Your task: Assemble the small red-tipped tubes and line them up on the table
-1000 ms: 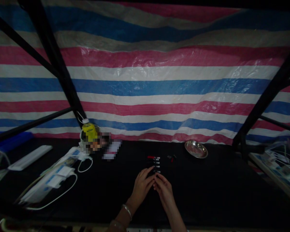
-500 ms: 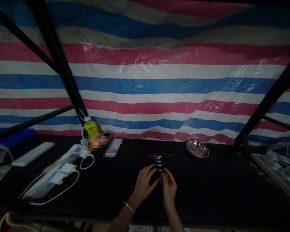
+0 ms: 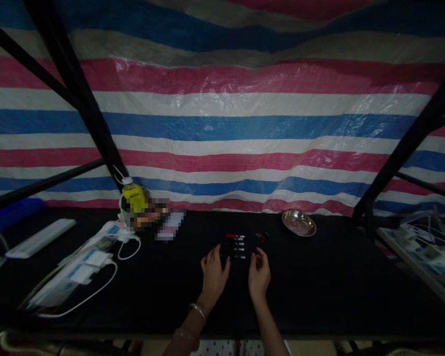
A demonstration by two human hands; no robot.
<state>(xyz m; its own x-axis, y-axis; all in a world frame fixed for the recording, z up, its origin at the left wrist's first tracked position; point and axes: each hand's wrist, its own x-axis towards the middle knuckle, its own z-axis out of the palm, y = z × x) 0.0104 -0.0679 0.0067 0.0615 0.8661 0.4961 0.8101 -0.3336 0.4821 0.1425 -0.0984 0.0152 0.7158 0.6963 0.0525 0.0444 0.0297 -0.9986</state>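
Observation:
A column of several small pens or tubes lies on the black table (image 3: 319, 282), the farthest one red (image 3: 230, 236) and the others dark with silvery ends (image 3: 240, 249). To the left of the column is my left hand (image 3: 214, 274), fingers apart, nothing visible in it. On the right side, my right hand (image 3: 259, 277) has its thumb and index finger curled close together near a tiny dark item; what it holds, if anything, is too small to name. Just beyond it lie small black and red pieces (image 3: 263, 237).
A round metal dish (image 3: 298, 223) sits at the back right. At the left are a yellow bottle (image 3: 135, 197), a blurred packet (image 3: 170, 225), a white power strip (image 3: 42, 238), plastic packaging and white cables. Black frame bars rise on both sides before a striped sheet.
My hands have moved apart; they were together at the near end of the column. My left hand shifted left and opened. The view has turned slightly.

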